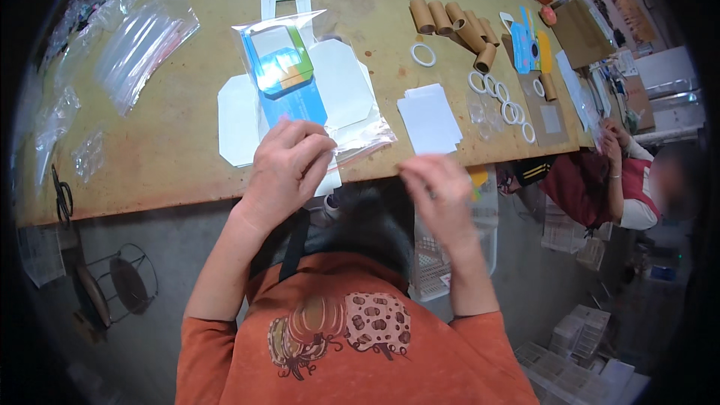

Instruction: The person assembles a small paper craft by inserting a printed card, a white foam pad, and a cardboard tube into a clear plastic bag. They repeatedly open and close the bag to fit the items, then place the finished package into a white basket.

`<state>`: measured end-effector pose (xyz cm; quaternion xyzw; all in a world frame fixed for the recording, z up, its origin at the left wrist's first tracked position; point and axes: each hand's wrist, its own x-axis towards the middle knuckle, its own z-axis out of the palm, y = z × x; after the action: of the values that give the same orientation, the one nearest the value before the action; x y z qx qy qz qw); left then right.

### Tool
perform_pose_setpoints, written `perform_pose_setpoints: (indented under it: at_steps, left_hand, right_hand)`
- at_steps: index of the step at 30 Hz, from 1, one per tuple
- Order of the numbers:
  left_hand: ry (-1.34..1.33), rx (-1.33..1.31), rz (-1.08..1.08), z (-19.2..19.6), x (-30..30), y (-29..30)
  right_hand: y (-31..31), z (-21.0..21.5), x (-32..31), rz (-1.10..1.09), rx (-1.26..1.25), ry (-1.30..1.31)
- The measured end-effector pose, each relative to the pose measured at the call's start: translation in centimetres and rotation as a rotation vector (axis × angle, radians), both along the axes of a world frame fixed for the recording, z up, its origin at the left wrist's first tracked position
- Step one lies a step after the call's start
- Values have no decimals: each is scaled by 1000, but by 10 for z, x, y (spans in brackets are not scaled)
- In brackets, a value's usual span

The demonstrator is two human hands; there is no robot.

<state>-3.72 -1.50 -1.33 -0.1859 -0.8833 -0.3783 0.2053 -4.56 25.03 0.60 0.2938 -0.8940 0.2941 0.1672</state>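
My left hand (292, 161) is closed at the near end of a clear plastic bag (367, 139), its fingers pinched together on the film. Inside the bag lies a blue printed card (300, 105) with a green-edged frame piece (300, 67) at its far end. White card pieces (238, 120) with cut corners spread beneath the bag. To the right, my right hand (442, 191) hovers by the table's front edge, its fingers curled but smeared by motion. Whether it holds anything cannot be made out. Just beyond it sits a stack of white cards (430, 120).
Brown cardboard tubes (422, 16) and white rings (424, 55) lie at the right. Clear bags (146, 49) are piled at the left, with black scissors (61, 195) near the edge. A stool (127, 285) stands below. Another person's hands (613, 142) work at far right.
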Motion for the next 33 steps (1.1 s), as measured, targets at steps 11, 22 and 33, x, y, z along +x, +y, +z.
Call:
perform_pose_setpoints:
  at_steps: [11,22,33]
  left_hand:
    - [-37,44,11,0,-4,1]
    - [-38,38,3,-1,-4,0]
    - [89,-269,250,13,8,1]
  right_hand:
    - [51,11,-56,128,227,-139]
    - [46,0,-61,103,-115,-520]
    - [29,-9,-40,-93,-101,-244]
